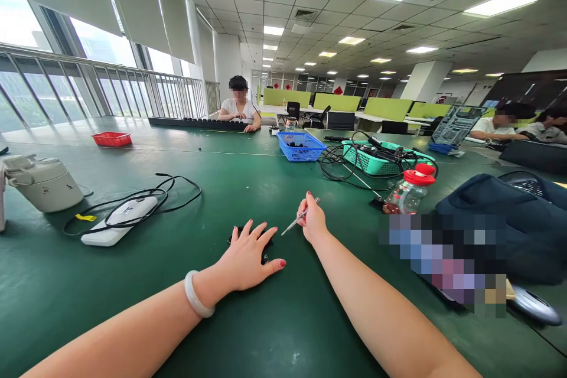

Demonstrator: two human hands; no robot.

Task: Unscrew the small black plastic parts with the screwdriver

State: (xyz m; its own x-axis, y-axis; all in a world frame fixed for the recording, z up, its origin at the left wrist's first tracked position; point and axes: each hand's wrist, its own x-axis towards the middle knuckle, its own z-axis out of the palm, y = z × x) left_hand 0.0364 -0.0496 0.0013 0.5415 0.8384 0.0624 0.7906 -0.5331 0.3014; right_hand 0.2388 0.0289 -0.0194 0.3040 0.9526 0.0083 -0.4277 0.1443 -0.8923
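2 bare hands are working over a green table (248,336), well in from its far edge. The left hand (248,257) is lying palm down with its 5 digits spreading, and is partly covering a black item (264,260); whether that is 1 piece or more, I cannot tell. 1 pale bangle (192,296) is circling that wrist. The right hand (313,223) is pinching 1 slim metal tool (292,224), its tip pointing down toward the left hand and not touching it.

Toward the table's far edge, 2 baskets are standing: 1 blue basket (305,155) and 1 green basket (357,160), the latter holding black cables. 1 red tray (113,140) is sitting farther left. On the left side, 1 white device (105,238) is lying under a looping black cable. On the right side, 1 red-lidded jar (410,194) is standing near 1 dark bag (531,236). 1 person (238,109) is sitting at the far edge.
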